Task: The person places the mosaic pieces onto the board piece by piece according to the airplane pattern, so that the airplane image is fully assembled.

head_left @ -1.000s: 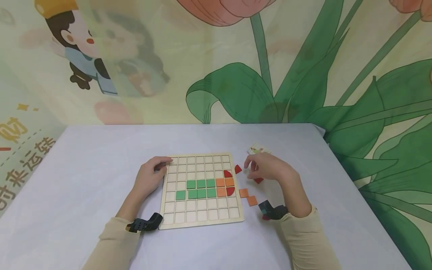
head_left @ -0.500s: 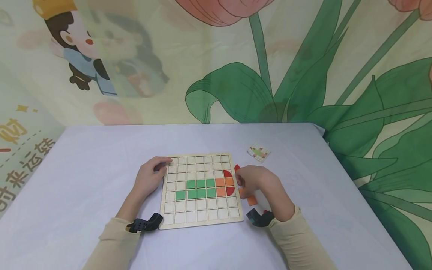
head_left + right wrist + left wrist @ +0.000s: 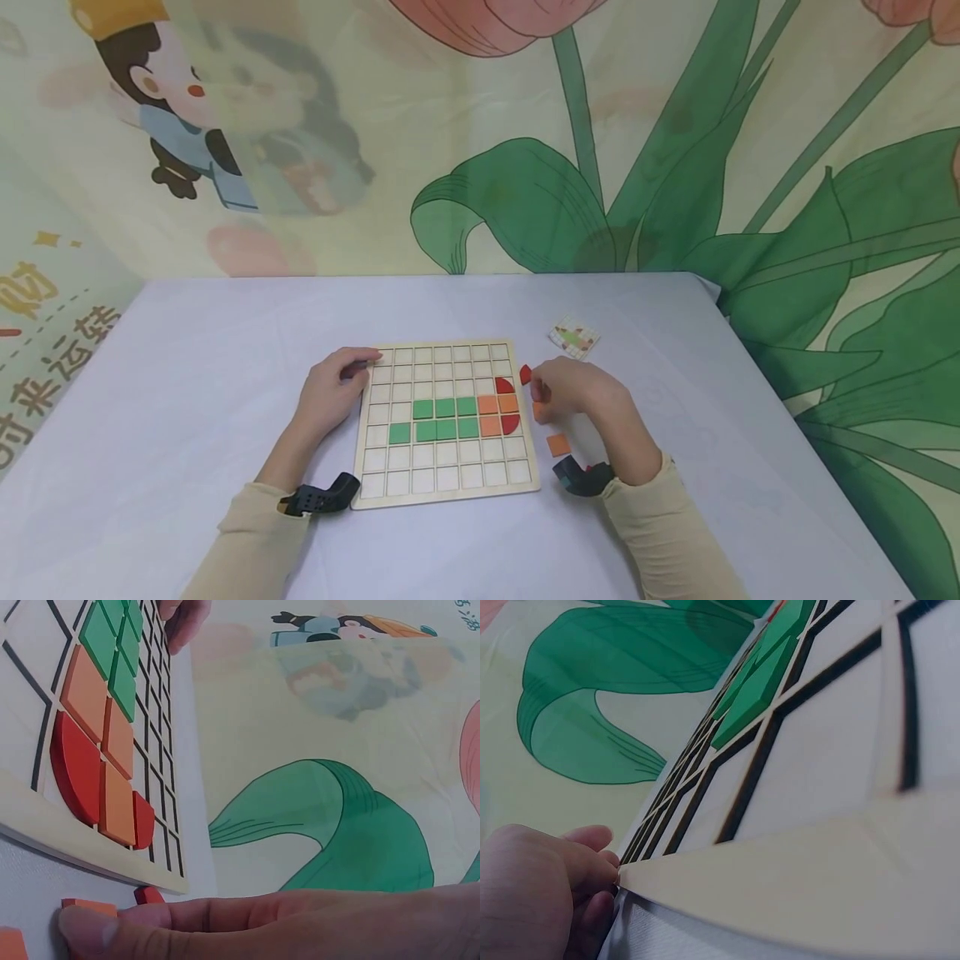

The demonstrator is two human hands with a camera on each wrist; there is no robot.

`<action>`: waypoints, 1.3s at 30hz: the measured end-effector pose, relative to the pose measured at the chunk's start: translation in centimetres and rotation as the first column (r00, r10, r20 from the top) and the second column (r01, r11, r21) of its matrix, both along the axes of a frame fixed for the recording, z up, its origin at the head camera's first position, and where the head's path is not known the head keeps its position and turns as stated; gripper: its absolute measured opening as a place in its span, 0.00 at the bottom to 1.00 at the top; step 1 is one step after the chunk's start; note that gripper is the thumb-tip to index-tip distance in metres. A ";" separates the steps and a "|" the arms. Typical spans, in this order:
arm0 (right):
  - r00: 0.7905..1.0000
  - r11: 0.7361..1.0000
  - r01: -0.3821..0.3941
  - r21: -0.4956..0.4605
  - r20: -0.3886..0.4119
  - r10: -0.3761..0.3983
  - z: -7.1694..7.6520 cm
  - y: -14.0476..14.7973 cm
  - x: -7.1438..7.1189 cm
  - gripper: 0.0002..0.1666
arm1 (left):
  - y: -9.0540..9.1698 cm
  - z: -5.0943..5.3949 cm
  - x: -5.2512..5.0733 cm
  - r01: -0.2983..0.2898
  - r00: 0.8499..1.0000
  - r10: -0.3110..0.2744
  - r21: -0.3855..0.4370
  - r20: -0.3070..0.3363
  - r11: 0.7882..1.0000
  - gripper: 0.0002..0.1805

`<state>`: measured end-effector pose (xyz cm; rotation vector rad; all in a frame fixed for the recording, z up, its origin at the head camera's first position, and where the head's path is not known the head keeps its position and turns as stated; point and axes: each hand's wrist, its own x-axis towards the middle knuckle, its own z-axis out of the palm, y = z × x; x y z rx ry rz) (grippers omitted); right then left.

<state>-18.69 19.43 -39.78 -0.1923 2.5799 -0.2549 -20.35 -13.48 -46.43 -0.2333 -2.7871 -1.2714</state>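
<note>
A pale wooden grid board [image 3: 435, 482] lies on the table, with green square tiles [image 3: 446, 407], orange square tiles [image 3: 490, 426] and red quarter-round tiles [image 3: 510, 425] in its cells. My left hand [image 3: 337, 387] holds the board by its far left edge; its fingers [image 3: 592, 866] bend at the corner in the left wrist view. Right of the board, my right hand [image 3: 577, 392] pinches a loose orange square tile [image 3: 94, 906], the thumb on its near face. A loose red tile [image 3: 526, 374] lies just beyond those fingertips.
Another orange tile [image 3: 558, 445] lies right of the board. A small pattern card [image 3: 574, 337] sits behind my right hand. A bit of red shows by the right wrist camera [image 3: 583, 477]. A printed backdrop [image 3: 315, 167] hangs behind the white table [image 3: 225, 350].
My right hand has come left and down from beside the card to the loose orange tile, then lifted slightly with it. The left hand and board have stayed put.
</note>
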 end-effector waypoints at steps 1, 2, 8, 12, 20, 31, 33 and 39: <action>1.000 1.000 -0.001 0.002 0.002 0.001 0.0 0.0 0.0 0.12 | 0.0 0.0 0.0 0.000 1.000 0.000 0.000 0.000 1.000 0.17; 1.000 1.000 -0.002 0.004 0.005 0.002 0.0 -0.1 0.0 0.12 | 0.0 0.0 0.0 -0.001 1.000 0.001 0.001 0.001 1.000 0.17; 1.000 1.000 -0.009 0.014 0.010 0.009 0.0 -0.2 0.0 0.14 | 0.0 0.0 0.1 -0.005 1.000 0.005 0.000 0.002 1.000 0.18; 1.000 1.000 -0.014 -0.001 0.013 0.014 0.2 0.2 0.0 0.14 | 0.1 -0.1 0.0 -0.006 1.000 0.006 0.001 0.001 1.000 0.17; 0.991 0.988 0.128 -0.084 -0.032 -0.131 0.8 2.6 -0.8 0.23 | 0.0 -0.2 -0.1 -0.005 1.000 0.005 0.006 0.001 1.000 0.17; 0.987 0.986 0.142 -0.091 -0.062 -0.148 -0.3 3.7 -1.3 0.15 | -0.2 -0.1 0.2 -0.011 1.000 0.011 0.009 0.011 1.000 0.18; 0.985 0.984 0.146 -0.102 -0.075 -0.154 -0.6 3.7 -1.4 0.14 | -0.1 -0.1 0.2 -0.011 1.000 0.011 0.012 0.014 1.000 0.18; 0.981 0.979 0.161 -0.126 -0.091 -0.173 -1.1 3.8 -1.6 0.13 | -0.1 -0.2 0.0 -0.008 1.000 0.008 0.015 0.012 1.000 0.18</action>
